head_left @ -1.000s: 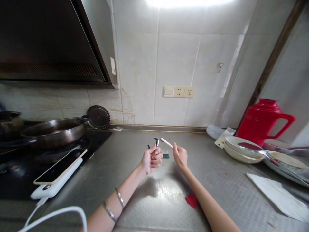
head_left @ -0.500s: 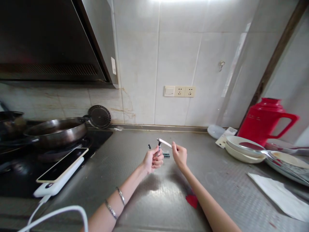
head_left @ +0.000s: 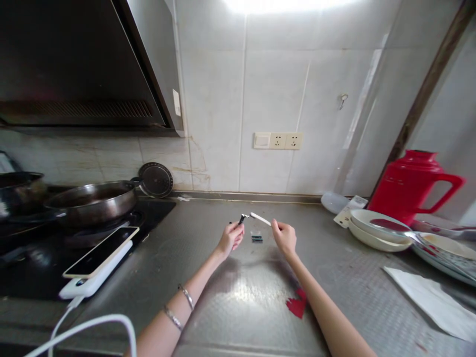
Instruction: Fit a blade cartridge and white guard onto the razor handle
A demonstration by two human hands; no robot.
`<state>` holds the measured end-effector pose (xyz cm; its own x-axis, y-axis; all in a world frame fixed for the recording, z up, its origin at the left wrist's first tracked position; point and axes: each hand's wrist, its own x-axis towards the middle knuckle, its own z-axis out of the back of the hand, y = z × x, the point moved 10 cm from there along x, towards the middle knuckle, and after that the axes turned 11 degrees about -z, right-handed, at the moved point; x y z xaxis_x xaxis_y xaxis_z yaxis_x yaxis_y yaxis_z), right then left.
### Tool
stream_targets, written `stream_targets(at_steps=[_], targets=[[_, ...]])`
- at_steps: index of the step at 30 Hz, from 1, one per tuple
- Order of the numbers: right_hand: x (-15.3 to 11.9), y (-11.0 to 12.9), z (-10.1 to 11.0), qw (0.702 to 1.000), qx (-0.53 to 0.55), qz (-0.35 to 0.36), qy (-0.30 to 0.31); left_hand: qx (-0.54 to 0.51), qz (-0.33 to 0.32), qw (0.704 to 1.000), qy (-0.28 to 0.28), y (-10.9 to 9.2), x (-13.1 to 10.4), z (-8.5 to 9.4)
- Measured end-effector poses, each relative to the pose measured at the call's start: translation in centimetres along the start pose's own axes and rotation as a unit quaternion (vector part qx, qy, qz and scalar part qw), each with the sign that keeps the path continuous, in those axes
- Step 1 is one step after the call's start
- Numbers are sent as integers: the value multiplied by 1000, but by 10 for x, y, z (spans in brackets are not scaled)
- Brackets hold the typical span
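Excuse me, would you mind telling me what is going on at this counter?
Over the metal counter, the person's left hand holds a small dark tool with a silvery head. The right hand holds a slim white stick, its tip very near that head. Some small dark pieces lie on the counter between the hands.

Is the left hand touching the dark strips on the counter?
Apart. The head view shows bare metal counter between the left hand's fingers and the dark strips.
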<state>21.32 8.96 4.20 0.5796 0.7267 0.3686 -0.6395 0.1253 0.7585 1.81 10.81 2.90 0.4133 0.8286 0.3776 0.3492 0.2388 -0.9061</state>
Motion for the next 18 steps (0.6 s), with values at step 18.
stream_targets(at_steps=[18], targets=[[-13, 42, 16, 993, -43, 106, 27, 265, -125, 946, -138, -18, -4, 32]])
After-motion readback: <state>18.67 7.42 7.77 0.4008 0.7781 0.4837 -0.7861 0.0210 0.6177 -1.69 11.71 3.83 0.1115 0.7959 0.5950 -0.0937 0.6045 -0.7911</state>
